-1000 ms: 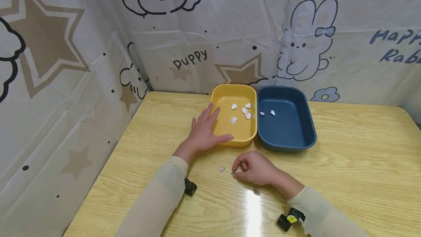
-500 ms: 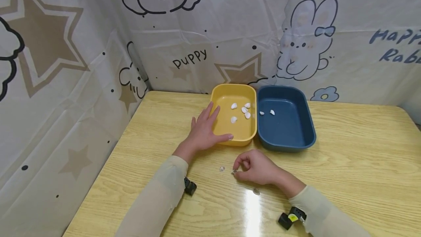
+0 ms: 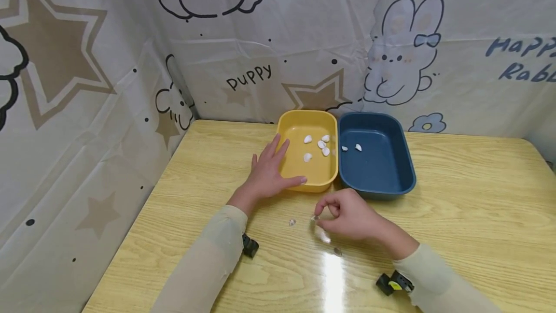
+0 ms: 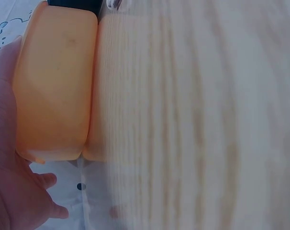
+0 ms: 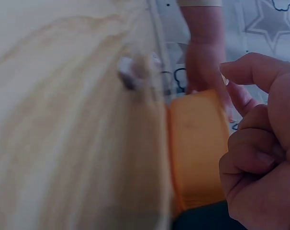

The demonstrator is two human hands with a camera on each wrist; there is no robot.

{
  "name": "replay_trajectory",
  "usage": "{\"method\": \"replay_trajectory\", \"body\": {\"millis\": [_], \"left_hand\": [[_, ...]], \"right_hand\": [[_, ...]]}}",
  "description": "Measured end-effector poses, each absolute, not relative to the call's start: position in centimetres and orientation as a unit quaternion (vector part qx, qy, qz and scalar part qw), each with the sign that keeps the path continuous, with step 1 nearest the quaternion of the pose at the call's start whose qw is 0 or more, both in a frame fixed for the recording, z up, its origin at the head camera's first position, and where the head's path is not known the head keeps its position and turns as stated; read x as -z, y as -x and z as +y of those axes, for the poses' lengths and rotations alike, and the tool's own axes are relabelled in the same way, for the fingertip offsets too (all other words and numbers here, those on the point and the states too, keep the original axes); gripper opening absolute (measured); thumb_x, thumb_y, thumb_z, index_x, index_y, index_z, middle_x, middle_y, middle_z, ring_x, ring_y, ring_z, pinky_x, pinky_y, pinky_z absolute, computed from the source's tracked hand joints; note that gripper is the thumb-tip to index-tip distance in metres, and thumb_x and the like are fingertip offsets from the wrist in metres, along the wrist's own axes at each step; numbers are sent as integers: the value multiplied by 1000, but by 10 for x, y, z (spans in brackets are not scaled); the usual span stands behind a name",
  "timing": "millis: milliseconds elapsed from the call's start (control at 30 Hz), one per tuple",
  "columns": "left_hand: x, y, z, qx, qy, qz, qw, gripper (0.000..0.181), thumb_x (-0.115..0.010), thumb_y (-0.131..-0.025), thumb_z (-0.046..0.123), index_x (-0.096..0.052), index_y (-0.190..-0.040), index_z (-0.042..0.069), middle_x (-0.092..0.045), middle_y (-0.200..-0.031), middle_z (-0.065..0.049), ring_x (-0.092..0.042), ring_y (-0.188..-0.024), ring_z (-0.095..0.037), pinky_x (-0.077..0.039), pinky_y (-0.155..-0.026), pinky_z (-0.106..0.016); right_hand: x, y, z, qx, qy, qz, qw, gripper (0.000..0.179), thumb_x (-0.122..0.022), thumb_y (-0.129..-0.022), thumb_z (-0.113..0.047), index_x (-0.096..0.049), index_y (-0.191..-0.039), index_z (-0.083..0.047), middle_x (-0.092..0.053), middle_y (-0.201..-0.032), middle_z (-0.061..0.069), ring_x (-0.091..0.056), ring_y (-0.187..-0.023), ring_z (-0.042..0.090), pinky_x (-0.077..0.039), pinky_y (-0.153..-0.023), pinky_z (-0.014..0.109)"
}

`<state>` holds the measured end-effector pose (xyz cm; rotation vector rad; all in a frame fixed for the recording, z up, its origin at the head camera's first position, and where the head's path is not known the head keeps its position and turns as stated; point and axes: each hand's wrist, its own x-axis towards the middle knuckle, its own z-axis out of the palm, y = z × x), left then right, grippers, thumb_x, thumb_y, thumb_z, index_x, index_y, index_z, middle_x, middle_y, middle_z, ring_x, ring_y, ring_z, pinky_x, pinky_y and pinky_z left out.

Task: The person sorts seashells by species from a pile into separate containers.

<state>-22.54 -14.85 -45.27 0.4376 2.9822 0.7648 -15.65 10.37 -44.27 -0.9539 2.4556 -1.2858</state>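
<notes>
My right hand [image 3: 353, 214] pinches a small pale shell [image 3: 314, 218] between thumb and index finger, just above the table in front of the two bins. The other fingers of that hand are curled in. My left hand [image 3: 268, 174] rests with spread, fairly straight fingers on the left and front rim of the yellow bin [image 3: 316, 185]. Several white shells [image 3: 307, 157] lie inside that bin. On the table are a small greyish shell [image 3: 292, 222] left of my right hand and a darker one [image 3: 337, 252] nearer to me.
A dark blue bin [image 3: 378, 177] stands right against the yellow one, with two small white shells [image 3: 358, 147] in it. Behind the wooden table [image 3: 469, 206] hangs a printed cloth [image 3: 278, 37], which also covers the left side.
My right hand has risen from the table and shifted slightly to the right and away from me, carrying the pinched shell. The left hand has stayed on the yellow bin.
</notes>
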Motion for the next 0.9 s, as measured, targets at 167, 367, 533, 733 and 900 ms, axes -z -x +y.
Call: {"method": "replay_trajectory", "body": {"millis": [167, 367, 533, 733, 900], "left_hand": [[451, 225, -148, -247, -138, 959, 19, 115, -60, -75, 83, -16, -162, 23, 5, -167, 3, -7, -150, -31, -4, -112, -66], [451, 226, -148, -249, -137, 959, 20, 115, -60, -75, 83, -16, -162, 23, 5, -167, 3, -7, -151, -30, -4, -112, -65], [451, 225, -148, -251, -137, 958, 22, 115, -61, -75, 82, -15, -162, 24, 5, -167, 4, -7, -151, -30, -3, -112, -65], [451, 225, -148, -251, -139, 958, 23, 115, -61, -75, 82, -14, -162, 24, 6, -167, 4, -6, -151, -30, -4, -112, -66], [451, 226, -149, -251, -141, 957, 23, 115, -61, -75, 82, -14, -162, 24, 5, -167, 4, -6, -151, -30, -4, -111, -66]], "right_hand": [[428, 159, 112, 455, 322, 825, 89, 14, -83, -82, -12, -73, -87, -21, -30, -54, -13, -32, -52, 6, -38, -59, 26], [413, 167, 124, 481, 313, 817, 57, 13, -84, -82, -11, -74, -86, -19, -31, -56, -12, -32, -52, 7, -36, -58, 26], [400, 177, 133, 473, 300, 828, 32, 12, -84, -83, -13, -72, -86, -16, -32, -56, -11, -34, -51, 10, -33, -55, 27], [386, 196, 145, 444, 267, 855, 5, 12, -82, -85, -17, -72, -88, -13, -31, -57, -7, -35, -49, 14, -34, -56, 28], [383, 212, 153, 430, 244, 869, -16, 12, -80, -87, -20, -73, -90, -12, -30, -56, -4, -31, -46, 14, -35, -57, 29]]}}
